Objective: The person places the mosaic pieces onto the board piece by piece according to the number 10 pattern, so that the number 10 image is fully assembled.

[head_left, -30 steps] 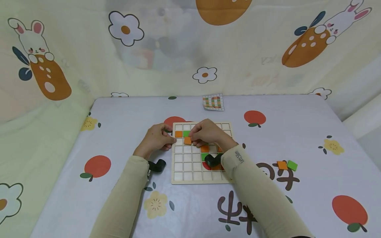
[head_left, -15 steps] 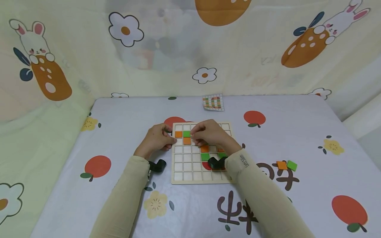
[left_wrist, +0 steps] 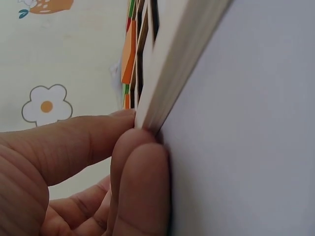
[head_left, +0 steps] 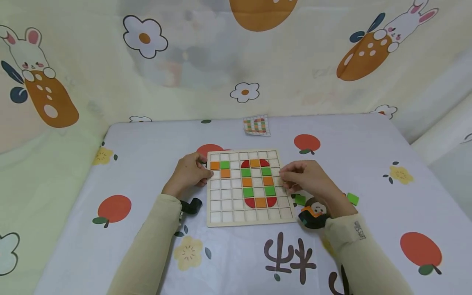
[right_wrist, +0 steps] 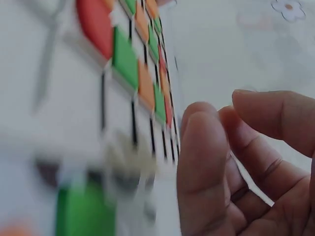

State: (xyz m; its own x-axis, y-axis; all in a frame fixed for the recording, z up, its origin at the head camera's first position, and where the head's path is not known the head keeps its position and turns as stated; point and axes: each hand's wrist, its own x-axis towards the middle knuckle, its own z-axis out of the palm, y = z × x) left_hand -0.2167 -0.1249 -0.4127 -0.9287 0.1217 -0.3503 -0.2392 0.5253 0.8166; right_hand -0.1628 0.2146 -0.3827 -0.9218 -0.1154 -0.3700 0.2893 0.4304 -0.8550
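Note:
A square wooden grid board (head_left: 225,219) lies on the table. Near its left side are an orange square tile (head_left: 215,165), a green tile (head_left: 224,164) and a second orange tile (head_left: 225,173) below the green one. Right of these, red, green and orange tiles form an upright ring. My left hand (head_left: 187,174) pinches the board's left edge; the left wrist view shows its thumb (left_wrist: 74,142) and fingertips at the rim. My right hand (head_left: 309,178) is by the board's right edge, fingers bent loosely, with nothing between thumb and fingers (right_wrist: 204,157).
A small card (head_left: 257,125) with a printed coloured grid lies at the table's back. Loose green tiles lie right of the board, one (head_left: 300,199) close to it and another (head_left: 352,199) beyond my right wrist. Black wrist cameras (head_left: 191,206) sit below the hands.
My right hand has let go of the orange tile, which now lies flat in its cell, and has moved right off the board, uncovering the ring. My left hand stays at the edge.

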